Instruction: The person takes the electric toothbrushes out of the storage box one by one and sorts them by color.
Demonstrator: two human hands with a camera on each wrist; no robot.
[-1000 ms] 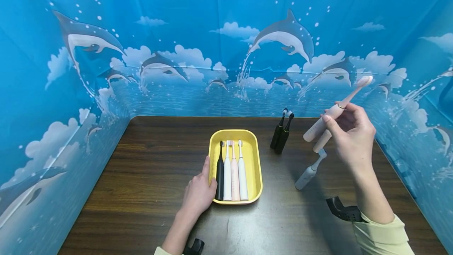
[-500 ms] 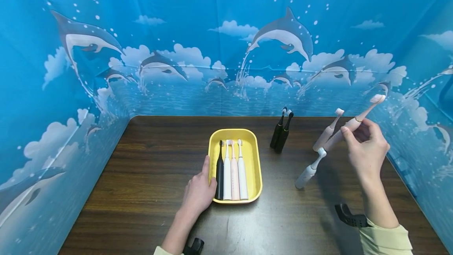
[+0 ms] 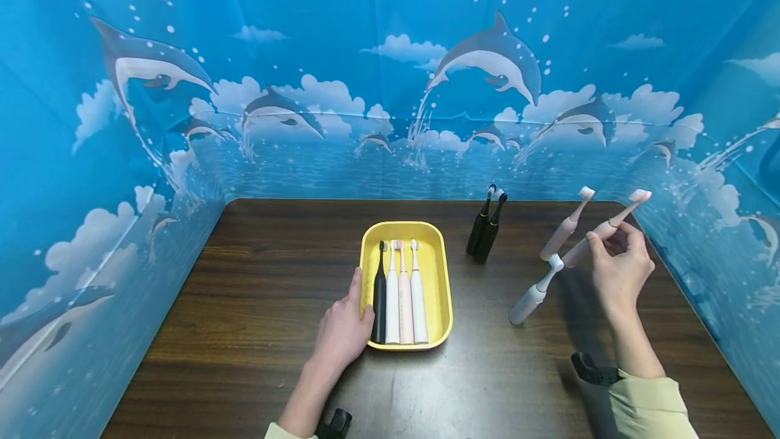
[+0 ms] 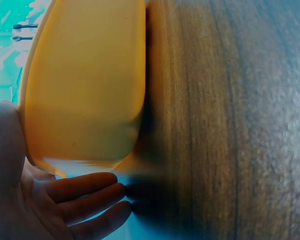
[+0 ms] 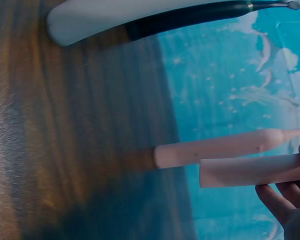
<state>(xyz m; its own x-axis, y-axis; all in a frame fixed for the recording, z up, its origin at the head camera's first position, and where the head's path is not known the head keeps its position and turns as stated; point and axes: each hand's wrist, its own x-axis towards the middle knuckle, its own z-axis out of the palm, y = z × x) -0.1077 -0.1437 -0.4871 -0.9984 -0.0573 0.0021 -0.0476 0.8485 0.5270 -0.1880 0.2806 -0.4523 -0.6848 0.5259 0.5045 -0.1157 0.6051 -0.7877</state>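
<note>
My right hand (image 3: 621,266) pinches a pink electric toothbrush (image 3: 590,244) by its handle, thumb on one side and fingers on the other. It tilts to the right, head up, its base low over the table. Close on its left stands a second pink electric toothbrush (image 3: 558,239); the right wrist view shows the two handles side by side. A white electric toothbrush (image 3: 529,303) stands nearer the person. At the left rim of the yellow tray (image 3: 443,290) rests my left hand (image 3: 344,330), index finger extended along the side. Its other fingers (image 4: 85,187) look straight in the left wrist view.
Inside the tray lie a black toothbrush (image 3: 379,300), a pink one (image 3: 405,303) and two white ones. Two black electric toothbrushes (image 3: 485,239) stand together behind the tray's right side. Dolphin-print cloth (image 3: 378,87) walls in the wooden table (image 3: 268,276).
My right hand has moved right, then down, lowering the pink toothbrush beside the other pink one, which it had partly covered earlier. My left hand and the tray have stayed in place.
</note>
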